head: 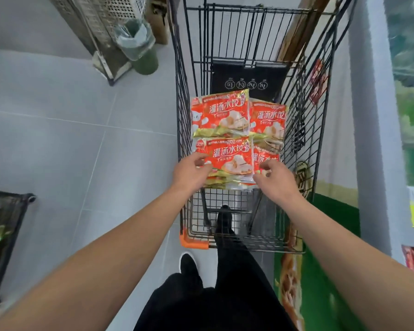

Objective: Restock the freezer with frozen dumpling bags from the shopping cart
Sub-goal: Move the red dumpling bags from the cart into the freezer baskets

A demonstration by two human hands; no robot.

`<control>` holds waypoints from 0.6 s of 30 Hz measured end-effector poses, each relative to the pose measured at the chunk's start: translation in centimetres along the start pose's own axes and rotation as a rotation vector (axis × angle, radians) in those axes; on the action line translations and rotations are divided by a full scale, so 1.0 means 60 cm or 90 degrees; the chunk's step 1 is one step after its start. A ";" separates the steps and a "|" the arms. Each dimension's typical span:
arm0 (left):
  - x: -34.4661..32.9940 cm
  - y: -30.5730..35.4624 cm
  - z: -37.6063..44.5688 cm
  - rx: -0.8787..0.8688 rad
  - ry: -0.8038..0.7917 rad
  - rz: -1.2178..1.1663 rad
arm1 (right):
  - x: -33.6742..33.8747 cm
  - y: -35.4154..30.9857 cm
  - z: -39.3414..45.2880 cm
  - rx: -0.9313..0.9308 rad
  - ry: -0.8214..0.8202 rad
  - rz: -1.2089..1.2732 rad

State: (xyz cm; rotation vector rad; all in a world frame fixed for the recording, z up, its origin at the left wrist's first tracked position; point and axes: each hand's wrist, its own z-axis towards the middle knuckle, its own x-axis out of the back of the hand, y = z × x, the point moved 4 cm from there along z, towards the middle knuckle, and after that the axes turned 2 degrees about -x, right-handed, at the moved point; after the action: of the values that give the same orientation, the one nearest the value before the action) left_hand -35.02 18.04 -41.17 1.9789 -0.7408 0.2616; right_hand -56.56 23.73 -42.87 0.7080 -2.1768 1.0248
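Note:
Several red and gold frozen dumpling bags lie in two stacks inside the black wire shopping cart (304,130). The nearest left bag (230,158) lies on top of its stack. My left hand (191,172) rests on that bag's left edge, fingers curled over it. My right hand (274,177) reaches to the bag's right edge, fingers bent and touching the packaging where it meets the near right bag (265,157). Two more bags lie further back, one (221,113) on the left and one (269,120) on the right. The freezer (373,139) stands along the right, its glass top at the edge of view.
The cart fills the aisle ahead, pressed against the freezer's side. A green bin (141,48) with a liner and a metal rack (101,27) stand at the back left. A black basket (5,225) with goods sits at the left edge. My legs and shoes are below the cart.

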 end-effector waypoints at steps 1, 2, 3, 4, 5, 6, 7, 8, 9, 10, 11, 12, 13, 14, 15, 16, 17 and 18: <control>-0.005 -0.003 0.013 0.016 0.001 0.001 | -0.003 0.006 0.017 -0.004 -0.013 0.000; -0.014 -0.007 0.031 0.037 0.003 0.001 | -0.007 0.012 0.039 -0.009 -0.030 -0.003; -0.023 -0.011 0.050 0.061 0.004 0.002 | -0.012 0.019 0.063 -0.015 -0.044 -0.007; -0.036 -0.018 0.073 0.085 0.006 0.001 | -0.019 0.027 0.092 -0.023 -0.063 -0.010; -0.048 -0.023 0.092 0.108 0.005 0.004 | -0.029 0.036 0.118 -0.034 -0.079 -0.009; -0.058 -0.028 0.107 0.126 0.004 0.005 | -0.039 0.043 0.139 -0.045 -0.096 -0.004; -0.068 -0.036 0.123 0.146 0.005 0.006 | -0.051 0.053 0.162 -0.062 -0.113 0.009; -0.077 -0.045 0.139 0.162 0.009 0.004 | -0.064 0.061 0.184 -0.083 -0.126 0.028; -0.085 -0.052 0.153 0.183 0.012 0.000 | -0.075 0.069 0.204 -0.107 -0.134 0.052; -0.092 -0.062 0.169 0.202 0.019 -0.005 | -0.087 0.076 0.226 -0.132 -0.135 0.072; -0.100 -0.073 0.186 0.221 0.025 -0.010 | -0.098 0.086 0.249 -0.165 -0.132 0.096; -0.105 -0.082 0.199 0.235 0.034 -0.014 | -0.107 0.093 0.268 -0.196 -0.127 0.127; -0.108 -0.090 0.210 0.247 0.041 -0.013 | -0.118 0.099 0.286 -0.227 -0.123 0.162; -0.112 -0.099 0.222 0.257 0.043 -0.008 | -0.128 0.103 0.302 -0.257 -0.118 0.190; -0.117 -0.106 0.237 0.266 0.043 -0.002 | -0.141 0.108 0.321 -0.282 -0.111 0.211; -0.122 -0.113 0.249 0.270 0.045 -0.003 | -0.152 0.112 0.338 -0.297 -0.097 0.224; -0.127 -0.118 0.257 0.275 0.042 -0.004 | -0.161 0.116 0.349 -0.310 -0.072 0.233; -0.133 -0.124 0.266 0.276 0.039 -0.006 | -0.169 0.120 0.357 -0.323 -0.046 0.242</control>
State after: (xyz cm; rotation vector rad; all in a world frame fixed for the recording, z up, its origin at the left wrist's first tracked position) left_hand -38.80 10.12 -58.40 2.3679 -0.6752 0.5090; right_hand -61.35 12.45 -64.41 0.0991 -2.5479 0.5736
